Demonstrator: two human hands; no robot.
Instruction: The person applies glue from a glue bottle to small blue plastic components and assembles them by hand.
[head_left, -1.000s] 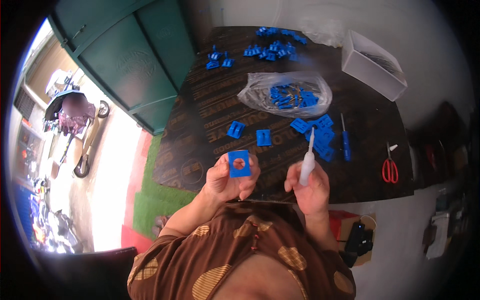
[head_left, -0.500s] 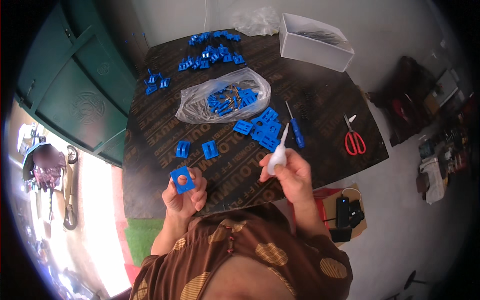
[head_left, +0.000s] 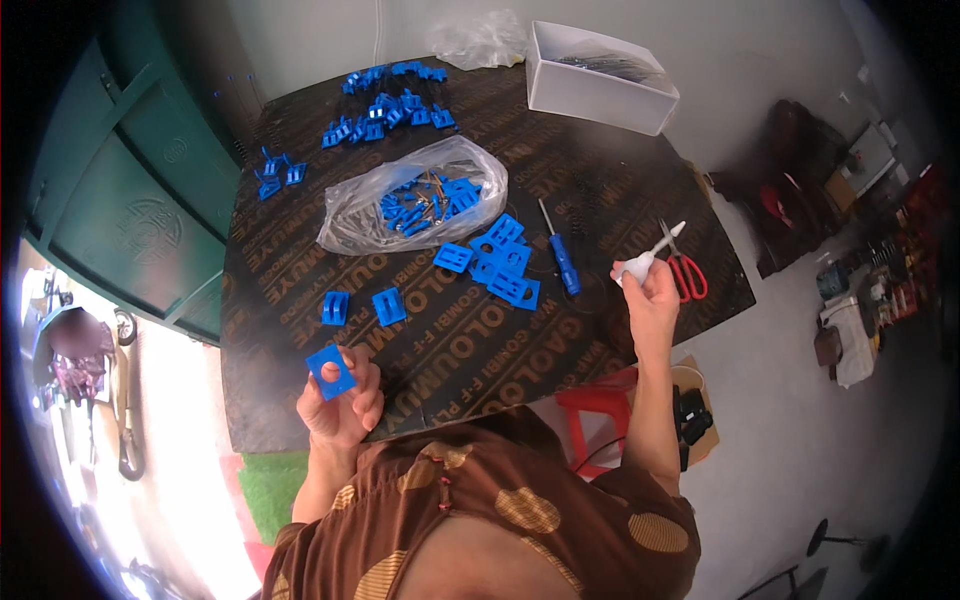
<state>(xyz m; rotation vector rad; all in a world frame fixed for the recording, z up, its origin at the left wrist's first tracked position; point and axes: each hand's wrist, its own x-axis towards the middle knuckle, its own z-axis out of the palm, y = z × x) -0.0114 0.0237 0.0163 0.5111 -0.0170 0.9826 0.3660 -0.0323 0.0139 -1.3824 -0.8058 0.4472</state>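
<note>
A flat blue square plate (head_left: 339, 386) with a round hole is pinched in my left hand (head_left: 350, 412), above the near left of the table. My right hand (head_left: 654, 302) grips a small white squeeze bottle (head_left: 637, 267) near the table's right side. Its long nozzle points up and right, beside the blades of red-handled scissors (head_left: 688, 278). Whether a cap sits on the nozzle tip is too small to tell. Two blue slotted pieces, a left one (head_left: 335, 308) and a right one (head_left: 389, 306), lie beyond my left hand.
Mid-table are a clear plastic bag (head_left: 345, 215) of blue parts and screws, a pile of blue plates (head_left: 500, 262) and a blue screwdriver (head_left: 565, 267). Blue assembled pieces (head_left: 390, 112) stand at the back. A white box (head_left: 600, 95) holds thin rods. A red stool (head_left: 590, 420) stands below the edge.
My right hand has moved right with the bottle, out to the scissors, where a small white cap lay before. The left hand still holds the plate. The whole view has shifted slightly.
</note>
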